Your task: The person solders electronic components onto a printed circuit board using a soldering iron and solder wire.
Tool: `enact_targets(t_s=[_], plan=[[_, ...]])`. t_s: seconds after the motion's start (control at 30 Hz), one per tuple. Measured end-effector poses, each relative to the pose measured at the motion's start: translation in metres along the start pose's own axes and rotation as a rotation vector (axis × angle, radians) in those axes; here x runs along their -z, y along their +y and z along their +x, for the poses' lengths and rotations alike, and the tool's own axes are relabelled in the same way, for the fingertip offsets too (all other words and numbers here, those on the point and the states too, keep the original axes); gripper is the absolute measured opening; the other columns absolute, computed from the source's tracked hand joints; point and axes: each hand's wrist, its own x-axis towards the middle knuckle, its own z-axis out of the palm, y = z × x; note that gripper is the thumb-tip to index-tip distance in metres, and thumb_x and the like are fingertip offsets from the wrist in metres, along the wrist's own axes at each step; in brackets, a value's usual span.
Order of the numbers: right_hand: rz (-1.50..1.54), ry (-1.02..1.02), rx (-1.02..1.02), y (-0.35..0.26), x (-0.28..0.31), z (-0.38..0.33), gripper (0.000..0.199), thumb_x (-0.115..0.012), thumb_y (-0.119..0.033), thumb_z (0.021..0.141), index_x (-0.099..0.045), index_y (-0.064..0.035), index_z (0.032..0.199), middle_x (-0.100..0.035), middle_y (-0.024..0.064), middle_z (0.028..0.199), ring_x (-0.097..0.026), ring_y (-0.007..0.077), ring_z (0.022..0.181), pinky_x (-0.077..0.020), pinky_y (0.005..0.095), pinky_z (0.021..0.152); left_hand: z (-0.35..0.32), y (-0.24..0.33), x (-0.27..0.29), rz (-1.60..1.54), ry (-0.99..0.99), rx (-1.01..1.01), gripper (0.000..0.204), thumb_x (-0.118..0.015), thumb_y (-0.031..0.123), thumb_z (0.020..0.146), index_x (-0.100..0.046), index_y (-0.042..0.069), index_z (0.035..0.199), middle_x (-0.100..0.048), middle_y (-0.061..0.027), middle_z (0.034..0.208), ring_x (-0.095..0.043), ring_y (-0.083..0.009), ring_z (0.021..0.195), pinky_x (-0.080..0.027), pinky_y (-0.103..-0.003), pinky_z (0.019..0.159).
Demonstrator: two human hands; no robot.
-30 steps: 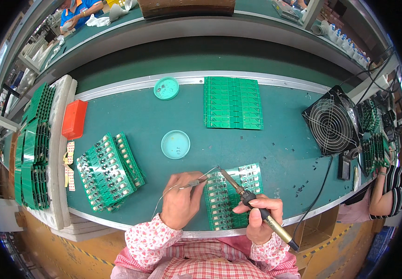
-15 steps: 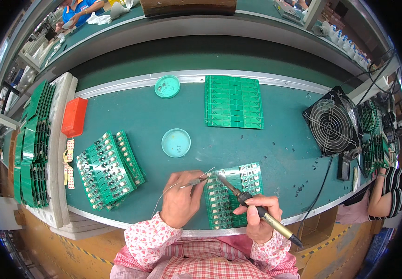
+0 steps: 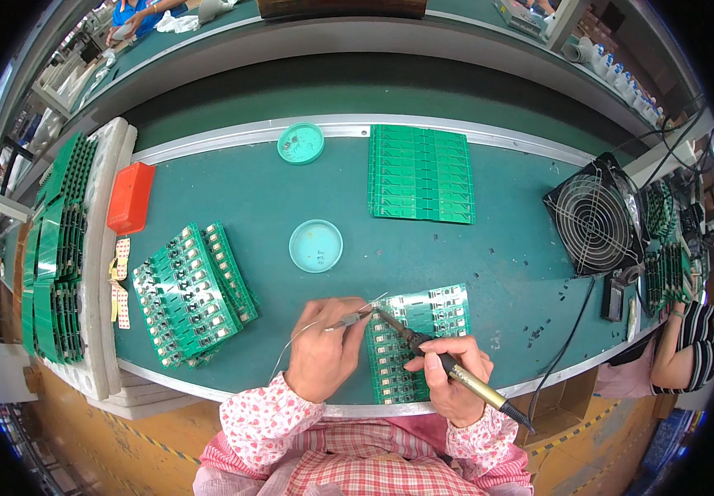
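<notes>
A green circuit board panel [image 3: 431, 322] lies flat near the table's front edge. My right hand [image 3: 448, 372] grips a soldering iron [image 3: 423, 351] like a pen, its tip touching the board's upper left corner. My left hand [image 3: 324, 351] pinches a thin solder wire [image 3: 291, 343] and feeds its end toward the iron's tip. The wire's loose end curls off to the left. Both hands rest on the green table [image 3: 506, 264], and part of the board lies hidden under them.
A stack of populated boards [image 3: 187, 293] lies left, bare green panels [image 3: 420, 174] at the back. Two round teal lids [image 3: 315, 245] [image 3: 300, 143], a red box [image 3: 130, 197], a black fan [image 3: 592, 217] and a rack of boards [image 3: 55, 248]. Another person's arm [image 3: 679, 351] is at right.
The iron's tip and the wire's end have shifted slightly along the top left of the board. Both hands stay in nearly the same place.
</notes>
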Motion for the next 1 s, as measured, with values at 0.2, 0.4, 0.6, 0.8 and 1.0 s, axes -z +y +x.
enact_targets(t_s=[0.2, 0.4, 0.6, 0.8, 1.0], plan=[[-0.124, -0.047, 0.272, 0.014, 0.003, -0.002, 0.021, -0.077, 0.001, 0.078, -0.063, -0.0021, 0.094, -0.072, 0.0099, 0.074, -0.070, 0.0192, 0.059, -0.0533, 0.0284, 0.052, 0.002, 0.002, -0.001, 0.003, 0.008, -0.024, 0.022, -0.071, -0.004, 0.081, -0.067, 0.003, 0.101, -0.070, -0.0090, 0.100, -0.066, -0.0295, 0.086, -0.050, -0.038, 0.077], [-0.093, -0.051, 0.243, 0.014, 0.002, -0.003, 0.021, -0.076, 0.000, 0.080, -0.062, -0.0014, 0.095, -0.073, 0.0105, 0.075, -0.072, 0.0197, 0.063, -0.0550, 0.0289, 0.054, 0.001, 0.001, -0.002, 0.012, 0.007, -0.025, 0.023, -0.072, -0.004, 0.080, -0.066, 0.003, 0.101, -0.070, -0.0088, 0.099, -0.066, -0.0294, 0.085, -0.050, -0.038, 0.076], [-0.070, -0.062, 0.125, 0.006, 0.003, -0.004, 0.019, -0.073, -0.002, 0.085, -0.061, 0.0007, 0.098, -0.074, 0.0100, 0.076, -0.075, 0.0196, 0.068, -0.0565, 0.0275, 0.056, 0.002, 0.002, -0.001, -0.001, 0.002, -0.019, 0.023, -0.072, -0.005, 0.080, -0.066, 0.003, 0.101, -0.070, -0.0090, 0.099, -0.066, -0.0296, 0.085, -0.050, -0.038, 0.075], [-0.289, -0.165, 0.291, -0.010, 0.004, 0.009, 0.016, -0.071, -0.006, 0.087, -0.059, -0.0022, 0.097, -0.073, 0.0073, 0.068, -0.073, 0.0168, 0.063, -0.0546, 0.0263, 0.055, 0.002, 0.001, 0.000, 0.008, 0.004, -0.031, 0.023, -0.072, -0.004, 0.080, -0.066, 0.004, 0.102, -0.070, -0.0085, 0.100, -0.066, -0.0291, 0.086, -0.050, -0.038, 0.076], [-0.219, -0.048, 0.259, 0.003, 0.010, 0.002, 0.021, -0.077, -0.001, 0.077, -0.064, -0.0022, 0.093, -0.072, 0.0091, 0.073, -0.070, 0.0184, 0.057, -0.0550, 0.0297, 0.053, 0.002, 0.000, -0.004, -0.003, 0.004, -0.026, 0.023, -0.072, -0.004, 0.081, -0.067, 0.004, 0.102, -0.070, -0.0082, 0.100, -0.066, -0.0285, 0.086, -0.050, -0.037, 0.076]])
